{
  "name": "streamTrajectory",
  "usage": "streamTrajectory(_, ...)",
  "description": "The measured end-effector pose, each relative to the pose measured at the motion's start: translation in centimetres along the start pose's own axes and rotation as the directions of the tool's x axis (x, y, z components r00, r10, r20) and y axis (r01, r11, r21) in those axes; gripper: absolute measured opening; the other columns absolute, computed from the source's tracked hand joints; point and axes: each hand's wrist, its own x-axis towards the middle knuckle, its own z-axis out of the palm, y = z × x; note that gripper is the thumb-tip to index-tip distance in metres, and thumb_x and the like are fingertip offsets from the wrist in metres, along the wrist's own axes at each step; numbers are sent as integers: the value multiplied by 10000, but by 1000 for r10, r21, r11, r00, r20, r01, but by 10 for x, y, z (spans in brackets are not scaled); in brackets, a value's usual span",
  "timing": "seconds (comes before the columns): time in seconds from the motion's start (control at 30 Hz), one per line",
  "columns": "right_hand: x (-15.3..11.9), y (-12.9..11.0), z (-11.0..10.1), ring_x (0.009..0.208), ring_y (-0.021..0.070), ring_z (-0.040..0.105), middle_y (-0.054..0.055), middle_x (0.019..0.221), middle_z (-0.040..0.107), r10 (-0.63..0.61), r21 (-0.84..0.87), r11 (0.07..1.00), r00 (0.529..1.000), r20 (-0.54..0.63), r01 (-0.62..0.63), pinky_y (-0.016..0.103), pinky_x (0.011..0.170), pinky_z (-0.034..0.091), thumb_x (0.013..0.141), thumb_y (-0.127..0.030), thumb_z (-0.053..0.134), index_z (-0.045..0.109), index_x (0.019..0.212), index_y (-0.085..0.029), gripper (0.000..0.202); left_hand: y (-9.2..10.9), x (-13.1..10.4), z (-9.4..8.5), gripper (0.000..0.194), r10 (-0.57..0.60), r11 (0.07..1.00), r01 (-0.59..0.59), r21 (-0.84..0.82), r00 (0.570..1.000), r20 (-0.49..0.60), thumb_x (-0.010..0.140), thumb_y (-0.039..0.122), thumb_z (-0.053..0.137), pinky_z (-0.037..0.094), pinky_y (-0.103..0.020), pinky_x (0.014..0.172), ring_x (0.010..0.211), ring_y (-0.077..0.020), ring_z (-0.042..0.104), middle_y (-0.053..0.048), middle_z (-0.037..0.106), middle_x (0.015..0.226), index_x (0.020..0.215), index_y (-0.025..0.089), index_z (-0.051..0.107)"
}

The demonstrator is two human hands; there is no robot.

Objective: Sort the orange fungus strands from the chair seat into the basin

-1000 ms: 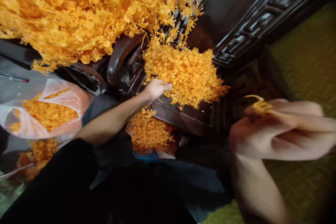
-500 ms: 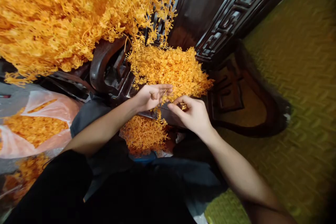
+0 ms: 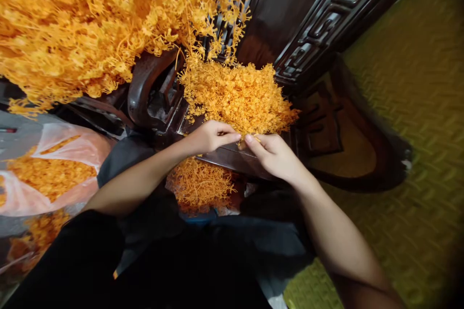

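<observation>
My left hand [image 3: 213, 136] has its thumb and fingers closed together over the dark wooden seat edge [image 3: 232, 158]. Close to its fingertips, my right hand [image 3: 271, 151] pinches a small yellow piece [image 3: 257, 138], partly hidden by the fingers. What the left fingertips hold is too small to make out. Just beyond both hands lies a pile of yellow flower-like pieces [image 3: 242, 99] on the seat. Below the seat edge is a heap of orange stems [image 3: 201, 183].
A large yellow bunch [image 3: 90, 24] covers the upper left, beside a curved armrest [image 3: 141, 91]. A plastic bag [image 3: 76, 188] with yellow pieces is at left. Carved wood [image 3: 270, 14] rises behind. A green-yellow mat [image 3: 431, 130] lies right.
My left hand has turned and its spread fingers have closed together. Both hands' fingertips now meet closely, slightly further right. The yellow strand that hung below them is no longer visible.
</observation>
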Motion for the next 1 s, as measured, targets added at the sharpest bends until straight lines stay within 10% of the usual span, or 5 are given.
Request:
streamTrajectory(0.17,4,16,-25,446,113,375,-6,507,467,205,348,924,974,-101,-158,285,467,258,930,-622,611,676,701,-184,498,16,-12,-14,317,-89,992,79,97,991,104,913,411,665,318,-290,562,564,-118,481,-35,625,604,722,184,778)
streamTrajectory(0.3,18,71,-66,370,84,166,-65,453,262,419,592,805,694,-586,14,314,408,106,828,-535,676,580,718,-240,330,5,-13,-26,397,-301,903,277,-328,953,-23,928,440,695,204,-283,503,482,-71,296,3,429,526,636,172,704)
streamTrajectory(0.47,28,90,-44,415,96,399,21,772,634,544,703,684,780,-310,-197,267,380,188,709,-305,685,616,1142,-204,450,-10,-1,-28,201,-383,639,196,-744,920,-87,945,303,682,375,-246,555,658,-97,512,-66,590,792,891,124,754)
streamTrajectory(0.63,32,51,13,466,61,314,-53,623,445,283,622,749,959,7,-225,226,441,208,844,-400,685,728,1150,-154,395,-13,13,-22,218,-429,473,130,-871,898,-98,985,269,602,388,-220,534,628,-92,522,-51,591,756,920,102,725)
streamTrajectory(1.0,40,18,51,845,182,656,62,969,771,25,325,943,991,135,-68,329,827,485,898,-504,715,802,906,-181,334,-4,15,-14,261,-360,541,-1,-841,904,-232,1030,379,568,547,-265,810,856,-131,668,-51,678,881,1070,157,700)
